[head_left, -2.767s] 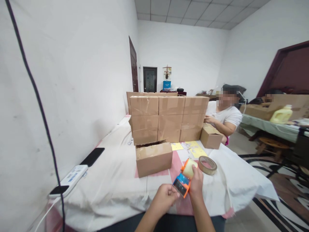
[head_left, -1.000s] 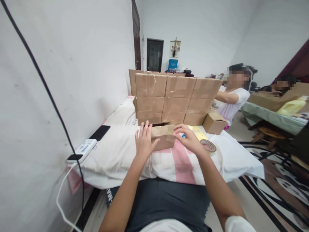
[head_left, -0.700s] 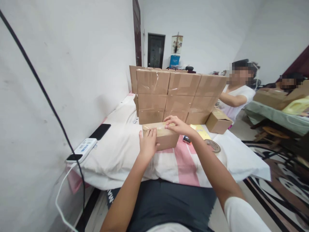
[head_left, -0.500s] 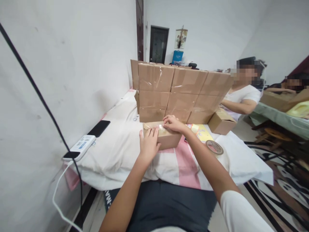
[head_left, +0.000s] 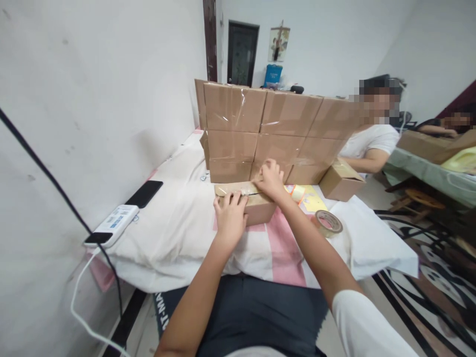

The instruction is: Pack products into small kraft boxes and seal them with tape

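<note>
A small cardboard box [head_left: 260,213] stands on the cloth in front of me, a shiny strip of clear tape [head_left: 243,189] along its top seam. My left hand [head_left: 230,215] holds its left part, fingers spread over the top and thumb against the near face. At the far right of the top, my right hand [head_left: 270,179] is closed, its fingertips curled down where the tape strip ends. What is pinched there is hidden. A roll of packing tape [head_left: 327,223] lies beside my right forearm.
A wall of stacked taped boxes [head_left: 232,144] rises just behind. Another box [head_left: 341,181] stands at right, near a co-worker in a white shirt [head_left: 372,144]. On the left are a black phone [head_left: 145,193], a white power strip [head_left: 118,223] and a hanging black cable [head_left: 44,181].
My right hand has risen slightly and moved a little right along the far edge of the box. The left hand keeps its place on it. The view has tilted slightly.
</note>
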Available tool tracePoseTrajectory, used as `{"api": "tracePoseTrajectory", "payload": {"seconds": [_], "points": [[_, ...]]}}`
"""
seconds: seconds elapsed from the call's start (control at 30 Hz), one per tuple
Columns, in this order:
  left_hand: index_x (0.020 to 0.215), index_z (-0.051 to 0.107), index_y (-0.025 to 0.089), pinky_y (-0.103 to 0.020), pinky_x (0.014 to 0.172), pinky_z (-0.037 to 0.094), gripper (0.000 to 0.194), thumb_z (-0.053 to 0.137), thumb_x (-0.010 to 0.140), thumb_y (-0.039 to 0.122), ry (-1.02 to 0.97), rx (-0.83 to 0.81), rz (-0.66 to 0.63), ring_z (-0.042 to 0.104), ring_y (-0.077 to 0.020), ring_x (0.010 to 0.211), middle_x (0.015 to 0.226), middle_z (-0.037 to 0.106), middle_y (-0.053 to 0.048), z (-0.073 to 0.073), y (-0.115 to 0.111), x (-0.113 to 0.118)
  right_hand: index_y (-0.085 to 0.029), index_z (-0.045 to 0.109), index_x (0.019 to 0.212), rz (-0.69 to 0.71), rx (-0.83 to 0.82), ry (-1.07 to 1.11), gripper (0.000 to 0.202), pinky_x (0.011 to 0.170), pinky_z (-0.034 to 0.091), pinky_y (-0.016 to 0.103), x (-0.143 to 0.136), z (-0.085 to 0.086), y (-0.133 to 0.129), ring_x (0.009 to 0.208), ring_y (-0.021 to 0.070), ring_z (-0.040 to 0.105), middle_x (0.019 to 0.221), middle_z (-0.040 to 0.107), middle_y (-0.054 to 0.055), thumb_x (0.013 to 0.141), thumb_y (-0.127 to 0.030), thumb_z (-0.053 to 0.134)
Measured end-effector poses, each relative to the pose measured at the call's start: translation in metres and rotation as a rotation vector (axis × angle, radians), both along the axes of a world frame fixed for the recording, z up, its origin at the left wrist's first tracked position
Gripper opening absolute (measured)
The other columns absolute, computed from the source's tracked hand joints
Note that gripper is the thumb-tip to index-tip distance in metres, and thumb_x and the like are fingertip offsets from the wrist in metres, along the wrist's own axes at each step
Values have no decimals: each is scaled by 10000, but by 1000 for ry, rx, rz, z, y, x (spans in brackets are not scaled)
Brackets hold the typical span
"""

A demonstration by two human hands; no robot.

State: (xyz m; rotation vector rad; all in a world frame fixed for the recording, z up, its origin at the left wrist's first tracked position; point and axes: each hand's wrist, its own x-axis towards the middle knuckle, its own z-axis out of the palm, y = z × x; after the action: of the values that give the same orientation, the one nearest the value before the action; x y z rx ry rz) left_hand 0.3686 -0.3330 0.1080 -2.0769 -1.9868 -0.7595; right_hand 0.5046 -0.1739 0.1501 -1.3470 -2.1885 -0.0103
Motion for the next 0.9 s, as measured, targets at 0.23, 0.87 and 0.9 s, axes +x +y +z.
{"api": "tracePoseTrajectory", "payload": {"seconds": [0.23,0.87,0.9], "points": [[1459,461,275,-607,1078,294,567,568,902,250,23,-10,-56,363,-340,1415,1564,450,-77,-5,-6,4,-201,544,785,-121,-99,581,187,830,489,389,100,-55,5,848,225,598,897,637,80,768,-380,597],[1469,419,257,-575,1104,182,525,510,952,262,107,144,-101,538,-297,1309,1482,546,-111,-28,-3,14,-114,648,1150,-503,-444,-33,246,945,520,408,264,-91,110,1067,224,643,1202,657,134,939,-235,612],[1471,418,259,-569,1103,182,525,510,954,265,117,157,-103,549,-295,1298,1477,552,-107,-30,-5,14,-129,633,1181,-510,-484,-73,283,937,535,430,267,-94,118,1071,225,642,1220,645,117,944,-283,629]]}}
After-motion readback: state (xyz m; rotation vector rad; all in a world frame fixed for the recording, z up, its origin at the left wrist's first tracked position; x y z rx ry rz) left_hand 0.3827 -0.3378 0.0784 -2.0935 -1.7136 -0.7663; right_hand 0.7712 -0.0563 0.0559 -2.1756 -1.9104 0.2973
